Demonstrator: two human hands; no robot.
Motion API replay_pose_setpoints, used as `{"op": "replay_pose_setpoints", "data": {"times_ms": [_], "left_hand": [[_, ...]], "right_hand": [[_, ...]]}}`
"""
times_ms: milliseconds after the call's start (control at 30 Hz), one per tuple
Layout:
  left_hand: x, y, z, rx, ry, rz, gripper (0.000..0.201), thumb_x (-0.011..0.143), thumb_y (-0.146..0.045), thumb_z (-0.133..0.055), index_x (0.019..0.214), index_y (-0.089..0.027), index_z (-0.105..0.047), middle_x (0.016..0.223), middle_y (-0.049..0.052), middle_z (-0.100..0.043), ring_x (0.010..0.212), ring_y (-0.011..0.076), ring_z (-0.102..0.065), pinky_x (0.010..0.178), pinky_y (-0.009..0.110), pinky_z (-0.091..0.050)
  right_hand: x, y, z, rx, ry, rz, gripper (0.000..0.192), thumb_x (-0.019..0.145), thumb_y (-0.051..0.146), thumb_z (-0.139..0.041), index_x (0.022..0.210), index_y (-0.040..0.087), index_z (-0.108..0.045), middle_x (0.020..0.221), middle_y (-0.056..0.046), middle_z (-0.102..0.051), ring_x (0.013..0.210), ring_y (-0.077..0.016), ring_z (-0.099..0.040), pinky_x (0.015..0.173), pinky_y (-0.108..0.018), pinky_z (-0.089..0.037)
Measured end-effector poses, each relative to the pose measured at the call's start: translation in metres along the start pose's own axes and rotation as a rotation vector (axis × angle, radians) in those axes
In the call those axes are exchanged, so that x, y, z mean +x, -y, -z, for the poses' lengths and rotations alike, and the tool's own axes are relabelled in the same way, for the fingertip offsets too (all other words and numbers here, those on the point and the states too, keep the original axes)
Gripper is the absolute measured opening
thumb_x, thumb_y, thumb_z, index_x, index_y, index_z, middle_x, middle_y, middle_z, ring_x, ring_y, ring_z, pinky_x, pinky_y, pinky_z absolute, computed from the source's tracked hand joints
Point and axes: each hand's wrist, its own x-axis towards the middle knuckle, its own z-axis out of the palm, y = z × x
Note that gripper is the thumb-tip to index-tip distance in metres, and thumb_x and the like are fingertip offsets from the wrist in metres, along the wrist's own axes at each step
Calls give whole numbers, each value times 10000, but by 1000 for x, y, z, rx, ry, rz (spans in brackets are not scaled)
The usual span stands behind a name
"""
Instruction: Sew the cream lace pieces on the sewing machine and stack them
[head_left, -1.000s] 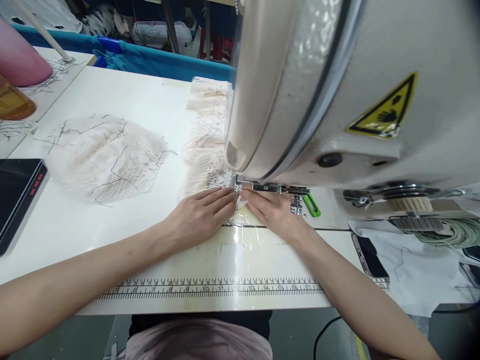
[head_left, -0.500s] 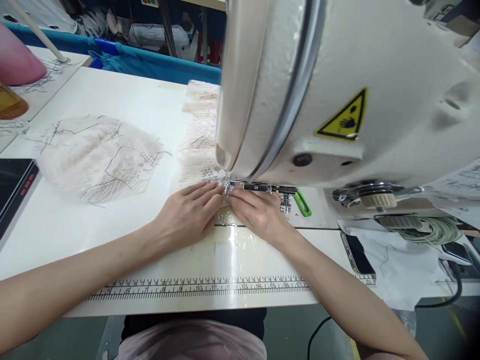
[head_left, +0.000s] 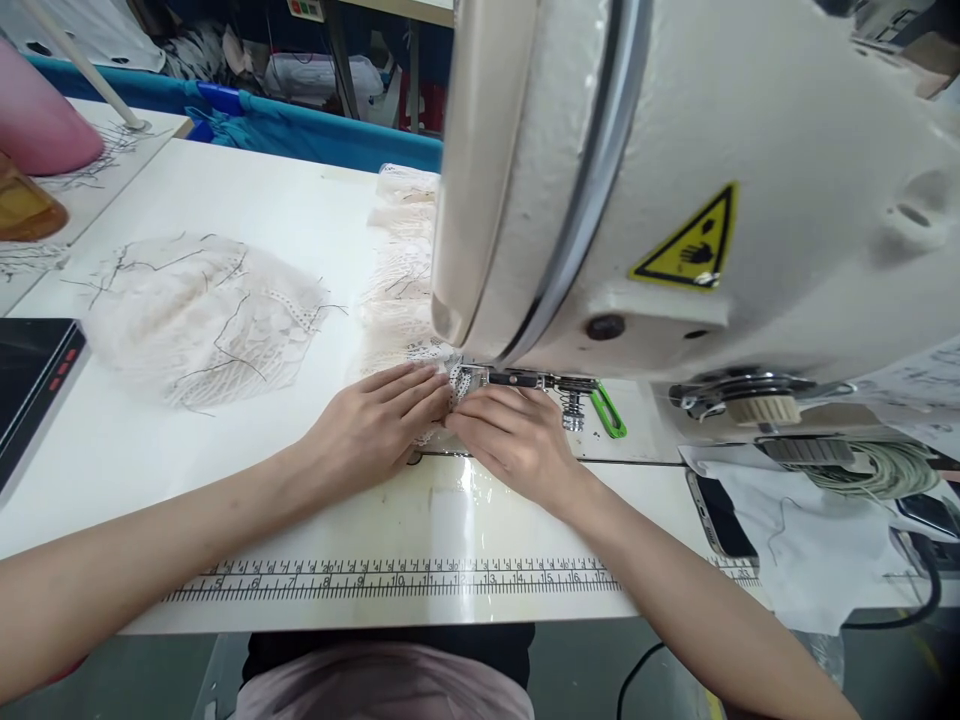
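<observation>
One lace pile on the desk's left. My left hand lies flat, right hand curled, both pressing one lace strip mid-desk under the sewing machine. Needle hidden; phone half covered.

Left hand and right hand press lace flat under the sewing machine.

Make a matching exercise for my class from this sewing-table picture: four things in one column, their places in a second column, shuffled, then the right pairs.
Things:
1. lace pile
2. warning sticker
3. phone
4. printed ruler

Places:
A. along the table's near edge
B. on the sewing machine's body
C. left of the left hand
D. right of the right hand, on white cloth

Pairs: 1-C, 2-B, 3-D, 4-A
</observation>
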Motion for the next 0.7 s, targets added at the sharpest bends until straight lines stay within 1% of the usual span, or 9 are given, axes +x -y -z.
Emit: {"op": "replay_pose_setpoints", "data": {"times_ms": [133,233,333,467,600,700], "left_hand": [[-1,2,0,-3,31,33,444,826,-106,-469,1245,-125,-614,1284,107,-631,1225,248,-583,1063,409,-489],[1,2,1,35,20,14,425,827,-101,-450,1214,-90,-627,1266,126,-638,1202,257,-600,1045,421,-502],[2,2,2,65,14,-2,421,816,-90,-433,1183,-55,-635,1249,141,-647,1187,264,-612,1030,419,-513],[2,0,1,65,26,8,453,801,-118,-459,1223,-78,-619,1276,136,-632,1208,267,-597,1039,419,-503],[2,-1,0,41,24,21,448,833,-165,-488,1259,-98,-608,1273,129,-639,1221,275,-587,1056,424,-486],[3,-2,0,36,7,21,414,860,-195,-498,1240,-90,-623,1250,139,-654,1204,289,-597,1044,433,-493]], "right_hand": [[1,-1,-2,30,-13,65,204,880,62,-556,946,235,-644,934,43,-732,940,-104,-636,837,-281,-474],[2,-2,-3,34,-21,85,182,890,71,-553,938,221,-644,929,42,-729,937,-95,-624,868,-274,-482],[1,-1,-1,18,-19,61,174,876,68,-568,928,216,-643,923,57,-726,925,-91,-627,815,-260,-483],[-2,0,2,-21,30,-2,174,878,76,-560,910,226,-642,942,60,-730,895,-96,-637,713,-260,-459],[-4,-2,4,-24,48,-39,184,889,89,-545,913,234,-656,954,47,-732,876,-111,-637,708,-271,-470],[-4,-4,3,-19,43,-47,201,905,106,-525,891,246,-669,935,43,-727,868,-117,-633,712,-270,-488]]}}
